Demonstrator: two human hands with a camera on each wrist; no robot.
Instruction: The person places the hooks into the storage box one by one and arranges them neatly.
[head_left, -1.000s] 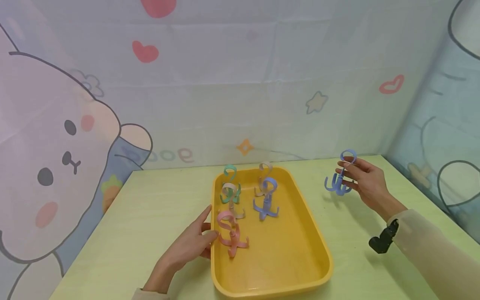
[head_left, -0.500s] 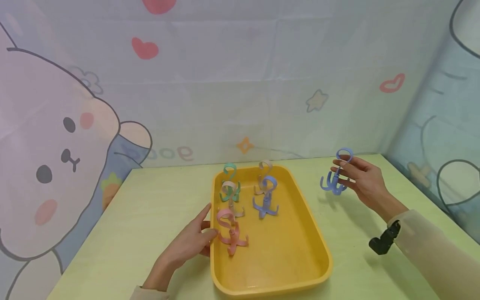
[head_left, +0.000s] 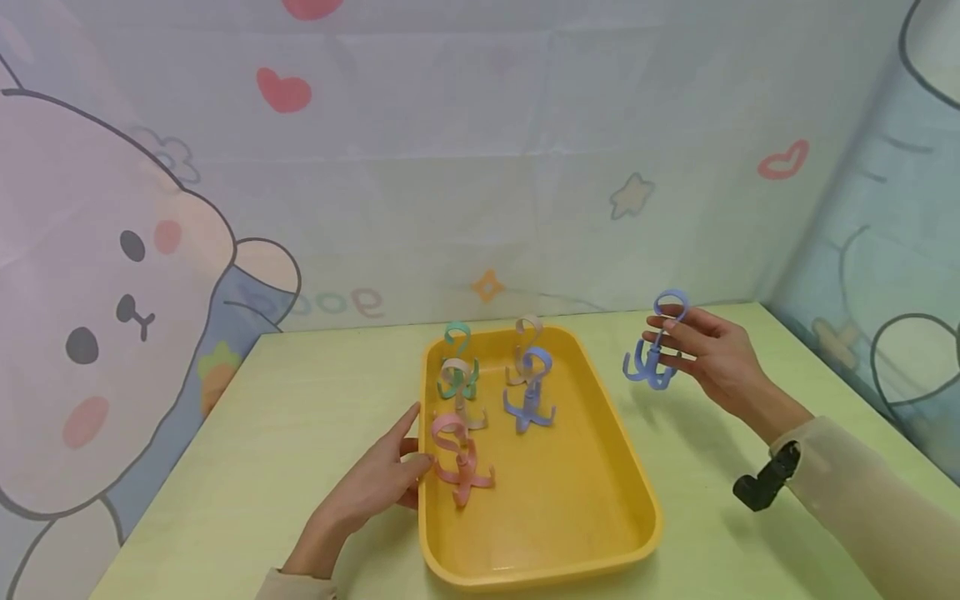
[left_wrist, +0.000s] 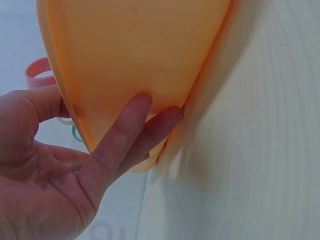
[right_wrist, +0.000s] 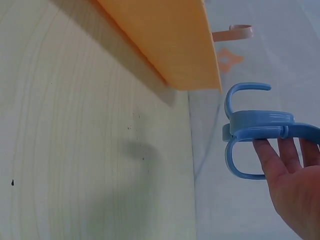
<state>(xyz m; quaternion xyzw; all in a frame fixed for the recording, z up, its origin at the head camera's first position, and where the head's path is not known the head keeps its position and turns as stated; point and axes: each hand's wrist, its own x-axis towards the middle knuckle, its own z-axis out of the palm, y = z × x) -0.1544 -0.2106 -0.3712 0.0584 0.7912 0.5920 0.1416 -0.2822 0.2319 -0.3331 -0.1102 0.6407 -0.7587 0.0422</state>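
My right hand (head_left: 708, 354) holds a blue claw hook (head_left: 652, 367) by its stem, above the table to the right of a yellow tray (head_left: 615, 417). The hook's curved top points up and its prongs hang below; the right wrist view shows the fingers against its stem. My left hand (head_left: 375, 475) grips the left wall of the tray, thumb at the rim and fingers on the outer side. Inside the tray stand a pink hook (head_left: 465, 475), a green hook (head_left: 461, 379), another blue hook (head_left: 530, 404) and two beige hooks, one (head_left: 528, 329) at the back and one (head_left: 455, 371) partly hidden.
The tray stands on a pale yellow-green table (head_left: 300, 408). Behind it hangs a printed cloth (head_left: 420, 208) with hearts and a cartoon bear, and a second cloth side (head_left: 885, 250) rises on the right. A black wrist camera (head_left: 767, 479) sits on the right wrist.
My right hand has moved slightly left toward the tray with the blue hook in it. The left hand keeps its place at the tray's wall, and the hooks inside have not moved.
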